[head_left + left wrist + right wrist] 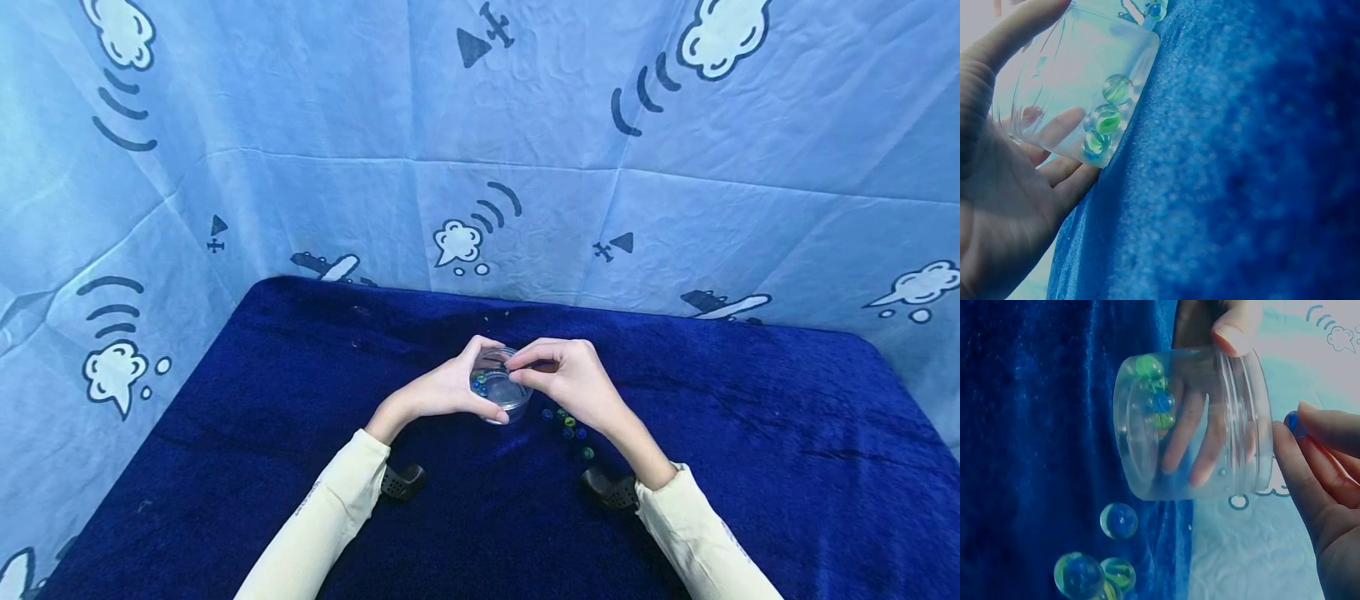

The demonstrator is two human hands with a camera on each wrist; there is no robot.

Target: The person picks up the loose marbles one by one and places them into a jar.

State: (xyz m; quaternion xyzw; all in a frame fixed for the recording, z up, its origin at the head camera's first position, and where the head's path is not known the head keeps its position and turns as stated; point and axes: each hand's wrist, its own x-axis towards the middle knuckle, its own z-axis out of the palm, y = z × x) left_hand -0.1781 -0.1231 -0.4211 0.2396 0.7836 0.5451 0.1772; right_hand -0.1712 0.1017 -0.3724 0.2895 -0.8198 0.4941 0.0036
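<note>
A clear plastic jar (pixel 501 402) stands on the dark blue cloth, its open mouth facing up. My left hand (pixel 442 386) grips it around the side, thumb at the front and fingers behind. Inside, several green and blue glass marbles (pixel 1108 119) lie on the bottom along one side. Between thumb and forefinger, my right hand (pixel 573 379) pinches a blue marble (pixel 1295 424) right at the jar's rim. Loose marbles (pixel 569 422) lie on the cloth below the right hand, to the right of the jar.
Dark blue plush cloth (pixel 300 392) covers the table. A light blue printed curtain (pixel 360 108) hangs behind it and at the sides. Black perforated straps (pixel 403 482) stick out at both wrists, beside the cream sleeves (pixel 318 508).
</note>
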